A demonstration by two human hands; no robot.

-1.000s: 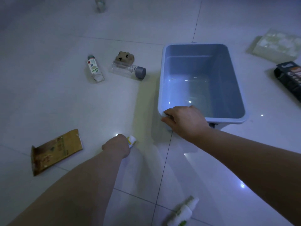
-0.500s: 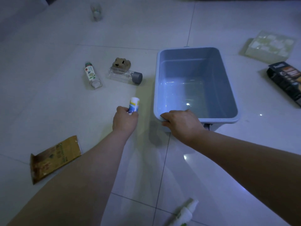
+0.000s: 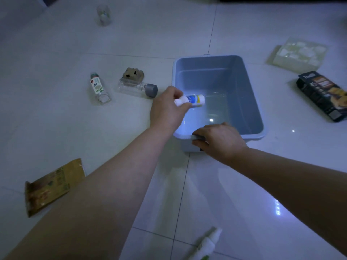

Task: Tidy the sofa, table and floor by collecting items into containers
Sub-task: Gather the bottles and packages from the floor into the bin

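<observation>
A dim view looked down from head height onto a pale tiled floor (image 3: 56,128), with a blue plastic bin (image 3: 250,102) at the centre. Places are given clockwise from the bin.

At nine o'clock a clear bottle with a grey cap (image 3: 138,87) lay on its side, a small brown animal figure (image 3: 133,73) touching its far side. Further out lay a small bottle with a green label (image 3: 98,88). A blurred glass jar (image 3: 103,14) stood well apart at eleven o'clock. A pale box (image 3: 298,53) sat at two o'clock and a black packet (image 3: 323,94) at three. A gold packet (image 3: 50,186) lay at eight o'clock, partly hidden by the left forearm, and a white spray bottle (image 3: 206,244) lay at six.

The left hand (image 3: 167,111) reached across the bin's left rim, pinching a small white tube (image 3: 195,100) between thumb and fingers. The tube lay roughly level, pointing towards three o'clock, above the inside of the bin. The right hand (image 3: 219,141) gripped the bin's near rim, fingers curled over the edge.
</observation>
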